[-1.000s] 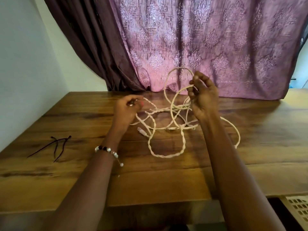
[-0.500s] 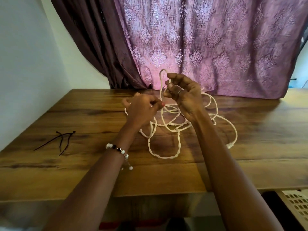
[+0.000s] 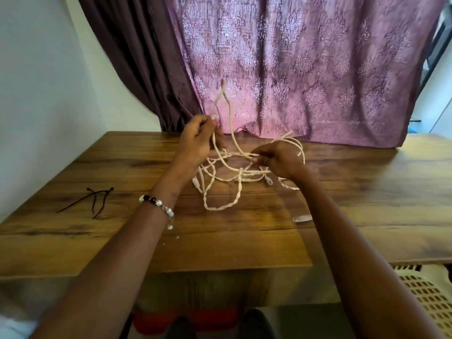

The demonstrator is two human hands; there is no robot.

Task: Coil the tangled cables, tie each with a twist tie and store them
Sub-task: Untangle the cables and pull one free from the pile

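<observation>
A tangle of cream-white cables point(image 3: 221, 206) lies on the middle of the wooden table point(image 3: 367, 204), with twisted loops and several plugs showing. My left hand point(image 3: 198, 140) is raised and closed on a strand that stands up in a narrow loop above it. My right hand point(image 3: 278, 159) is lower, just over the tangle, pinching strands between thumb and fingers. A loose white plug point(image 3: 302, 218) rests on the table beside my right forearm. Dark twist ties point(image 3: 94, 200) lie on the table at the left, apart from both hands.
A purple patterned curtain point(image 3: 305, 69) hangs behind the table's far edge. A white perforated plastic basket point(image 3: 425, 297) sits below the table's front right corner. A white wall point(image 3: 36, 94) borders the left side.
My left hand rose and pulled a strand up into a tall loop. My right hand dropped from above the tangle down to table level, now pinching strands there. The tangle shifted.
</observation>
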